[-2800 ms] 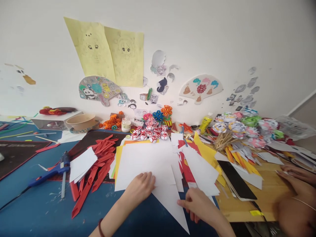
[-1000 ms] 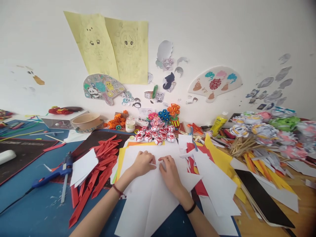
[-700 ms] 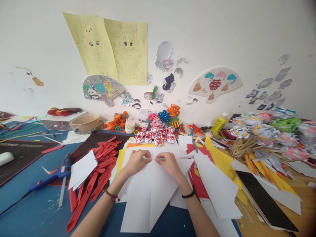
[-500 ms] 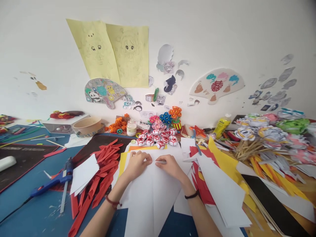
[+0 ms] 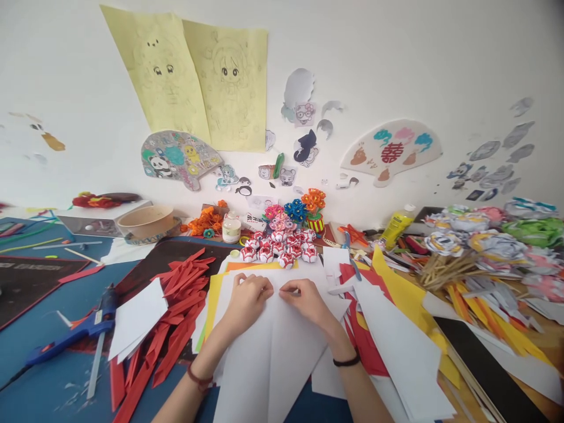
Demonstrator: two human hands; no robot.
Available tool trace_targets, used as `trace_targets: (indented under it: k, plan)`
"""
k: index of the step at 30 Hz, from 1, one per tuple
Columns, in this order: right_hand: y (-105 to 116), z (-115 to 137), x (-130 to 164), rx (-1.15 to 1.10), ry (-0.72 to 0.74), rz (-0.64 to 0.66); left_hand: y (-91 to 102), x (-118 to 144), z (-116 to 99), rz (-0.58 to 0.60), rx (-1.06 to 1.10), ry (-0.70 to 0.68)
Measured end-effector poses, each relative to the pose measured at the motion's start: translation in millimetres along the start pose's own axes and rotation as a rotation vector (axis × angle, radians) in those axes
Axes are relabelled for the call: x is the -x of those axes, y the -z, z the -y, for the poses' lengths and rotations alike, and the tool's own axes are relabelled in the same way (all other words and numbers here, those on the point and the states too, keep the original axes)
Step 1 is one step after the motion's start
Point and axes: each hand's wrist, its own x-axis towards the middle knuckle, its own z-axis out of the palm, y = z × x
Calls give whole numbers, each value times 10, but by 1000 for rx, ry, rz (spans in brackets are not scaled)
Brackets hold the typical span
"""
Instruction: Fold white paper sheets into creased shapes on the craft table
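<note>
Since the earliest frame my two hands have come together at the far end of the folded white sheet (image 5: 273, 358), and the other person's hands at the right edge are gone from view. My left hand (image 5: 245, 299) and right hand (image 5: 308, 301) sit side by side, fingertips almost touching, each pinching the paper's top edge where the two flaps meet.

The sheet lies straight ahead of me on the blue bench (image 5: 57, 376). Its long axis runs from my hands back toward my body, with the centre crease between the wrists. Both hands are equally near that crease, one on each flap. The sheet rests on a stack of yellow and orange paper (image 5: 214, 288).

To the left, red paper strips (image 5: 176, 311) lie in a loose pile, and a blue glue gun (image 5: 73, 332) rests beyond them. Small red-and-white paper flowers (image 5: 277, 249) cluster just past my fingertips.

As for containers, the tan bowl (image 5: 145, 220) at the back left shows nothing inside from here. A small white jar (image 5: 231, 228) stands capped beside the orange flowers (image 5: 203, 221).
</note>
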Motion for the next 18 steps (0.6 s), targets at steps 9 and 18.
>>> trace_targets:
  k: [9,18]
  plan:
    - [-3,-87,-13,37,-42,-39,38,35,-23,-52,-6,23]
    - [1,-56,15,57,-27,25,-5,43,7,-58,-4,57]
